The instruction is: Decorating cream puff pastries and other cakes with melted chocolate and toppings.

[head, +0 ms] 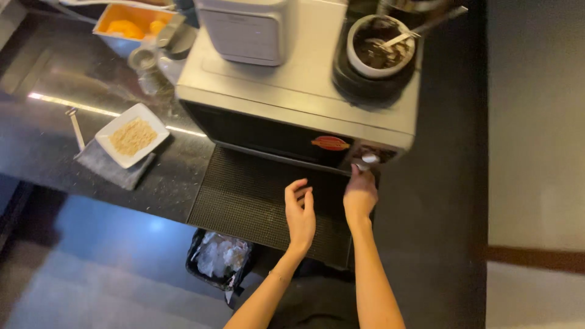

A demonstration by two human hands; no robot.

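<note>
Right hand: the right hand (360, 194) reaches up to the silver knob (368, 159) at the oven's (292, 103) lower right corner, fingers pinched together on it.
Left hand: the left hand (300, 214) hovers open over the black mat (244, 195), fingers loosely apart, holding nothing.
Desk: the dark desk (55, 152) carries a white square dish (131, 135) of crumbs, left of the oven.

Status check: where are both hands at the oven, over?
Right hand fingers on oven knob. Left hand open, hovering over black mat. Nothing between.
</note>
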